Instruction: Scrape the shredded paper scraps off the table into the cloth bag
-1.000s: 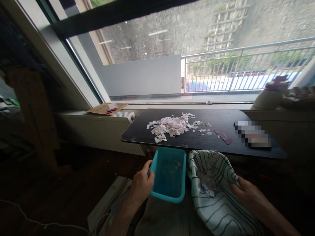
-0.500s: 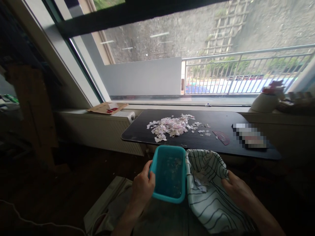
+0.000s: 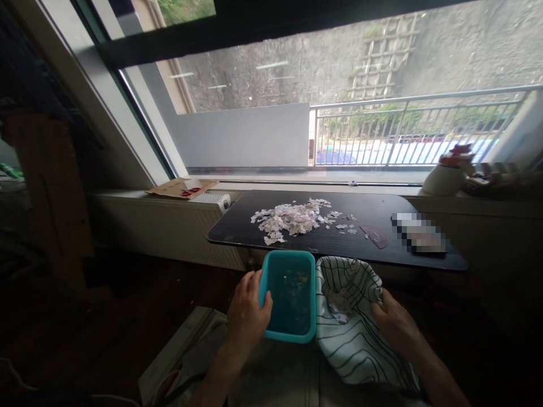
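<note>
My left hand grips the left side of a turquoise plastic bin, its thumb over the rim and its fingers along the outside. Small paper scraps lie inside this bin, though its dim bottom is hard to make out. Beside it, a white cloth with black wavy stripes forms an open hollow with some paper pieces in it. My right hand is closed on the cloth's right edge. Whether a container is under the cloth is hidden.
A dark tabletop ahead carries a heap of torn paper, a pink translucent plate and a pixelated phone-like object. Red-handled scissors lie on cardboard above the radiator. A white pot stands on the right sill.
My left hand has shifted its grip, with more fingers now up along the bin's rim. The bin and cloth stay side by side, and the whole view has turned slightly.
</note>
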{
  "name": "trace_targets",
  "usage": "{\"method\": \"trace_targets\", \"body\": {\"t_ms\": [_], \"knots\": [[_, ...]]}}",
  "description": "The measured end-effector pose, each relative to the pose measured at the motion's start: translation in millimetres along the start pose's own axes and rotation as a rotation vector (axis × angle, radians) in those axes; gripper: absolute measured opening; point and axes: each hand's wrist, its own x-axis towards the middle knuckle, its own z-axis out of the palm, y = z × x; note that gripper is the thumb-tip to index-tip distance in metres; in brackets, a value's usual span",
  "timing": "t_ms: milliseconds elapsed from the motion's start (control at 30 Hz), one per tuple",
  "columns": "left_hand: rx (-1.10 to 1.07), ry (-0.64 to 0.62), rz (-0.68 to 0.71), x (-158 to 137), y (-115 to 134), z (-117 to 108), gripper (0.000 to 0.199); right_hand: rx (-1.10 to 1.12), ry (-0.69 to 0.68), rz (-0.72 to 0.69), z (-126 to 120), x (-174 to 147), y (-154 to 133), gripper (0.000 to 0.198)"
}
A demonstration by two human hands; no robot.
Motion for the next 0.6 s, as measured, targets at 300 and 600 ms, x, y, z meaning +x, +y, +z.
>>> {"method": "trace_targets", "body": {"t_ms": [300,600], "knots": [[-0.003,-0.509,0.569,-47,50,8,0.081,-0.039,0.002,0.007,1,3,-2,0.021],[0.068,-0.624,0.624,-15,59,7,0.021,-0.032,-0.042,-0.095,-20,16,5,0.025]]}}
